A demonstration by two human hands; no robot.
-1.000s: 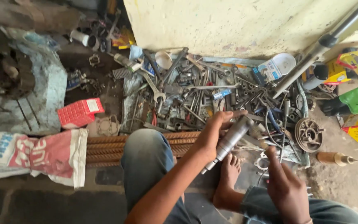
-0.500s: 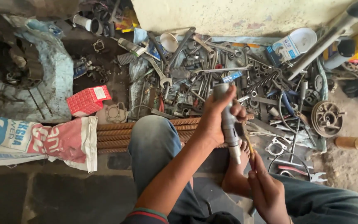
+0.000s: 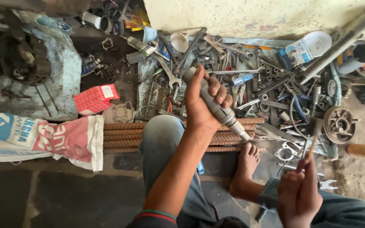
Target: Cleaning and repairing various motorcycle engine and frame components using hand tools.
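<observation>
The left hand (image 3: 203,103) is wrapped tight around a tilted metal shaft (image 3: 218,107) held above the knee, while the right hand (image 3: 298,192) pinches a thin stick (image 3: 312,145); an oily shaft might slip onto the bare foot (image 3: 246,166) below.

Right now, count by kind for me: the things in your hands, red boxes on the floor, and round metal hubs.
Grey metal shaft, in the left hand: 1
Thin stick-like tool, in the right hand: 1
Red box: 1
Round metal hub: 1
Total: 4
</observation>
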